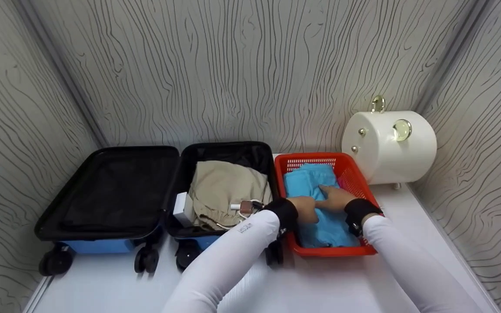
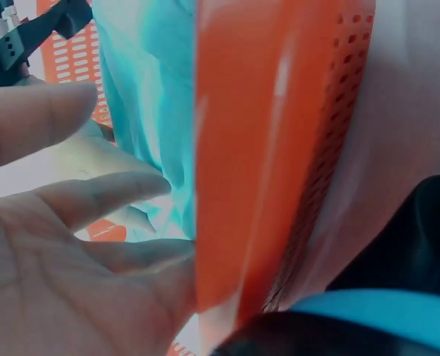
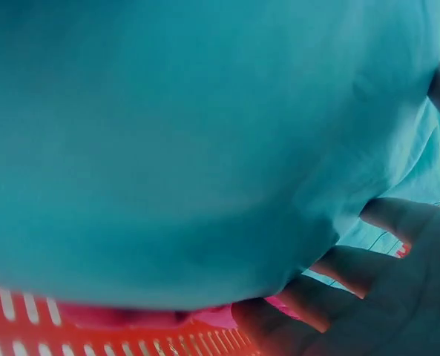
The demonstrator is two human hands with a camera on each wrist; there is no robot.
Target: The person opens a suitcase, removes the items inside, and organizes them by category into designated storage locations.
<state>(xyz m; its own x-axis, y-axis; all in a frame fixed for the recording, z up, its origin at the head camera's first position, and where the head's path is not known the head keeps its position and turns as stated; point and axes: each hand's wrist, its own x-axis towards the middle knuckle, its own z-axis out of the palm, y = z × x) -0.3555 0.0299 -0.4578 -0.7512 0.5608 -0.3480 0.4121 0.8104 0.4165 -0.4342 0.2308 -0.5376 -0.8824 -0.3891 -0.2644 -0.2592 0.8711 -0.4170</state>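
Folded blue cloth (image 1: 307,184) lies in a red plastic basket (image 1: 298,251). Both hands are over it, close together in the head view. My left hand (image 1: 304,208) is at the basket's left side; in the left wrist view its palm (image 2: 64,289) shows, fingers loosely bent and apart beside the cloth, nothing between them. My right hand (image 1: 335,199) rests on the cloth's right part. In the right wrist view its spread fingers (image 3: 338,274) touch the cloth's edge with their tips, and the thumb touches it higher up. Pink fabric (image 3: 130,315) shows beneath the blue cloth.
An open suitcase (image 1: 115,191) stands left of the basket. Its right half holds beige clothing (image 1: 228,187), a white box (image 1: 184,208) and a brown-and-white charger with cable (image 1: 246,207). A white cylindrical case (image 1: 402,152) stands behind the basket at right, near the patterned walls.
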